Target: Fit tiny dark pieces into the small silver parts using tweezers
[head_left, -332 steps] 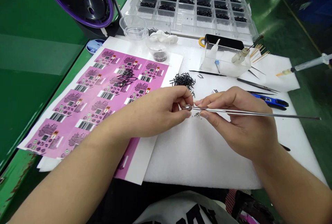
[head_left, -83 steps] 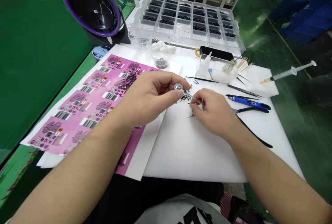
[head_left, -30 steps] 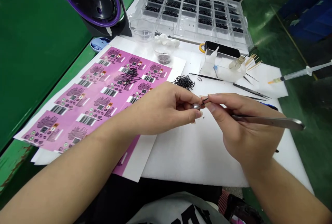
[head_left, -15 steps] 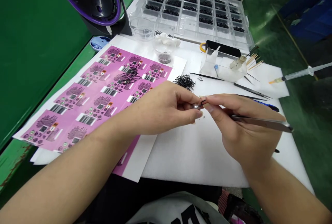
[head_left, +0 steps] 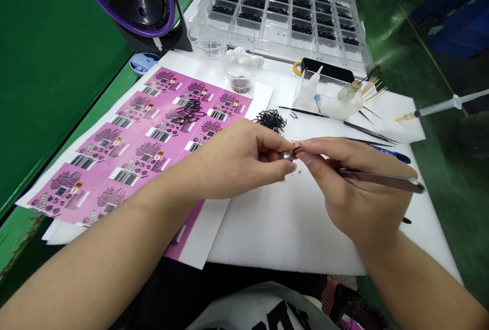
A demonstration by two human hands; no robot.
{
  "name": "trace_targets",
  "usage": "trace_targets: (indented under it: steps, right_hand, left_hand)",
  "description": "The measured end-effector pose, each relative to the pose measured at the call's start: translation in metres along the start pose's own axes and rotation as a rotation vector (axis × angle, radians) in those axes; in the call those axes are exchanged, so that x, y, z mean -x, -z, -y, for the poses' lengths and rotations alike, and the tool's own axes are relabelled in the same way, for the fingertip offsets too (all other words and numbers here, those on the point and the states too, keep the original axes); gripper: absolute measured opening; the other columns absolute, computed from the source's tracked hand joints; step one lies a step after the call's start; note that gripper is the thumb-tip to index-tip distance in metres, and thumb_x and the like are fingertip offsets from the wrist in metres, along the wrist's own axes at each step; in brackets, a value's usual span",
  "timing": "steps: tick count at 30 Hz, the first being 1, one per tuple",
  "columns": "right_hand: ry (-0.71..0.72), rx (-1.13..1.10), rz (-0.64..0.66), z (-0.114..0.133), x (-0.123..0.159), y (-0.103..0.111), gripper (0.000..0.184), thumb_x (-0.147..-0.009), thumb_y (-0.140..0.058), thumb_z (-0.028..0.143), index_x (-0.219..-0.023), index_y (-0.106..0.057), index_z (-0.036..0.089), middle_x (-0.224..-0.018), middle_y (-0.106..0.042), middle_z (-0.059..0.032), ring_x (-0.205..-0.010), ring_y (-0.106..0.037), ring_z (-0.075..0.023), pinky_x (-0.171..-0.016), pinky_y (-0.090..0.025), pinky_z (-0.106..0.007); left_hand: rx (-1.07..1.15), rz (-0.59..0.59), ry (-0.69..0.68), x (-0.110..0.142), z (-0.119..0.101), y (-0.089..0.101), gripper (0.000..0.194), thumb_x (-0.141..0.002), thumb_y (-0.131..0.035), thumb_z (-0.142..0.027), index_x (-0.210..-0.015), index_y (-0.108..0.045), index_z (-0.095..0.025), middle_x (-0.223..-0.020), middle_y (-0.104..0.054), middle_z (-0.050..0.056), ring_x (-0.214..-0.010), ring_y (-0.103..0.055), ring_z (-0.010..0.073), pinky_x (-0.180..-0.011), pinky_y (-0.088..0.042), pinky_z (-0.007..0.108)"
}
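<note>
Between the thumb and fingers of my left hand (head_left: pixel 244 159) is a small shiny metal piece (head_left: pixel 286 156), mostly hidden by the fingers. My right hand (head_left: pixel 355 182) pinches a small black bent piece (head_left: pixel 297 150) at its fingertips, right against the metal piece. Whether the two are joined I cannot tell. A pair of steel tweezers (head_left: pixel 385 179) lies tucked in the same right hand, its back end sticking out to the right. Just beyond my left hand is a pile of similar black bent pieces (head_left: pixel 270 120) on the white mat (head_left: pixel 275 228).
Pink label sheets (head_left: pixel 133 111) lie at left with more black pieces (head_left: pixel 190 111) on them. Behind stands a clear compartment box (head_left: pixel 277 27) of black pieces. Clear cups (head_left: pixel 239 73), a phone (head_left: pixel 327 70), a clear tray (head_left: pixel 324 98), spare tweezers (head_left: pixel 369 132) and a syringe (head_left: pixel 435 108) surround the work.
Both hands have shifted very slightly left in the picture along with the whole view. The tweezers' back end sits a little further left. Both grips look the same.
</note>
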State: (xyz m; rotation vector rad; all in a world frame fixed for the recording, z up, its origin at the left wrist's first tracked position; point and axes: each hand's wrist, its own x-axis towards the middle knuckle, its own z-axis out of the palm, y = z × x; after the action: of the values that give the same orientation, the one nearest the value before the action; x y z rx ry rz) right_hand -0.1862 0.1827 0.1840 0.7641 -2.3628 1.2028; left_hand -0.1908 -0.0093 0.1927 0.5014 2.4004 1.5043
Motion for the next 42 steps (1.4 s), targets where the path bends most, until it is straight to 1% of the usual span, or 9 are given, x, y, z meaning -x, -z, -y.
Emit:
trace_targets:
  steps: [12, 16, 21, 27, 32, 35, 37, 40, 42]
  right_hand:
    - [0.002, -0.081, -0.007, -0.001, -0.001, -0.003, 0.021, -0.082, -0.069, 0.005, -0.093, -0.074, 0.022, -0.091, -0.077, 0.0047, -0.083, -0.069, -0.0098, -0.073, -0.054, -0.022]
    - [-0.030, -0.190, -0.012, -0.004, 0.000, -0.007, 0.025, -0.081, -0.067, 0.003, -0.093, -0.074, 0.023, -0.090, -0.077, 0.0023, -0.082, -0.071, -0.0148, -0.070, -0.056, -0.028]
    - [-0.064, -0.211, -0.021, -0.007, 0.000, -0.013, 0.023, -0.081, -0.067, 0.005, -0.091, -0.075, 0.024, -0.088, -0.077, 0.0027, -0.077, -0.070, -0.0145, -0.063, -0.054, -0.027]
    - [-0.119, -0.189, 0.001, -0.007, 0.000, -0.015, 0.019, -0.081, -0.067, 0.007, -0.088, -0.075, 0.023, -0.083, -0.076, 0.0027, -0.072, -0.068, -0.0138, -0.061, -0.054, -0.026]
    - [-0.131, -0.130, -0.032, -0.010, 0.001, -0.016, 0.015, -0.082, -0.066, 0.013, -0.088, -0.075, 0.024, -0.085, -0.076, 0.0004, -0.072, -0.069, -0.0160, -0.059, -0.055, -0.028]
    - [-0.244, -0.236, -0.142, -0.016, -0.005, -0.012, 0.011, -0.082, -0.068, 0.018, -0.090, -0.073, 0.023, -0.086, -0.075, -0.0019, -0.077, -0.071, -0.0181, -0.063, -0.056, -0.030]
    - [-0.398, -0.419, -0.180, -0.020, -0.012, -0.006, 0.011, -0.082, -0.069, 0.020, -0.092, -0.070, 0.024, -0.085, -0.073, -0.0018, -0.083, -0.071, -0.0189, -0.055, -0.052, -0.026]
    - [-0.678, -0.737, -0.083, -0.026, -0.020, 0.002, 0.013, -0.079, -0.071, 0.020, -0.091, -0.069, 0.024, -0.082, -0.069, 0.0003, -0.077, -0.069, -0.0134, -0.037, -0.032, -0.015]
    - [-0.826, -0.933, 0.025, -0.028, -0.024, 0.004, 0.013, -0.077, -0.073, 0.018, -0.089, -0.070, 0.023, -0.081, -0.067, 0.0014, -0.065, -0.062, -0.0069, -0.034, -0.024, -0.012]
  left_hand:
    - [-0.028, 0.004, 0.038, -0.002, -0.003, 0.000, 0.012, -0.084, -0.063, -0.025, -0.081, -0.075, -0.023, -0.061, -0.067, -0.006, -0.053, -0.054, 0.0071, -0.046, -0.038, 0.017]
    - [0.021, 0.007, 0.125, -0.002, -0.004, 0.002, 0.012, -0.081, -0.066, -0.026, -0.080, -0.078, -0.026, -0.060, -0.068, -0.008, -0.052, -0.053, 0.0049, -0.046, -0.038, 0.013]
    - [0.103, 0.040, 0.208, -0.005, -0.004, 0.005, 0.012, -0.079, -0.066, -0.024, -0.077, -0.078, -0.024, -0.061, -0.070, -0.006, -0.051, -0.055, 0.0049, -0.046, -0.042, 0.010]
    - [0.098, 0.027, 0.178, -0.007, 0.000, 0.003, 0.017, -0.079, -0.064, -0.020, -0.086, -0.079, -0.023, -0.064, -0.072, -0.003, -0.051, -0.058, 0.0082, -0.044, -0.047, 0.013]
    - [-0.004, 0.011, 0.126, -0.006, 0.002, 0.002, 0.017, -0.082, -0.064, -0.025, -0.090, -0.078, -0.024, -0.064, -0.072, -0.003, -0.052, -0.060, 0.0101, -0.045, -0.046, 0.017]
    - [-0.314, -0.093, 0.071, -0.006, 0.007, -0.002, 0.021, -0.082, -0.063, -0.028, -0.095, -0.078, -0.022, -0.059, -0.068, -0.003, -0.050, -0.058, 0.0122, -0.046, -0.041, 0.023]
    - [-0.535, -0.149, 0.014, -0.007, 0.014, -0.005, 0.023, -0.082, -0.061, -0.026, -0.098, -0.077, -0.022, -0.063, -0.068, -0.001, -0.055, -0.059, 0.0153, -0.051, -0.041, 0.027]
    - [-0.724, -0.128, -0.046, -0.007, 0.024, -0.005, 0.026, -0.084, -0.057, -0.024, -0.101, -0.076, -0.023, -0.082, -0.070, 0.003, -0.073, -0.063, 0.0204, -0.062, -0.044, 0.031]
    - [-0.756, -0.103, -0.056, -0.006, 0.026, -0.004, 0.030, -0.083, -0.057, -0.021, -0.108, -0.073, -0.023, -0.091, -0.067, 0.005, -0.079, -0.062, 0.0212, -0.064, -0.045, 0.032]
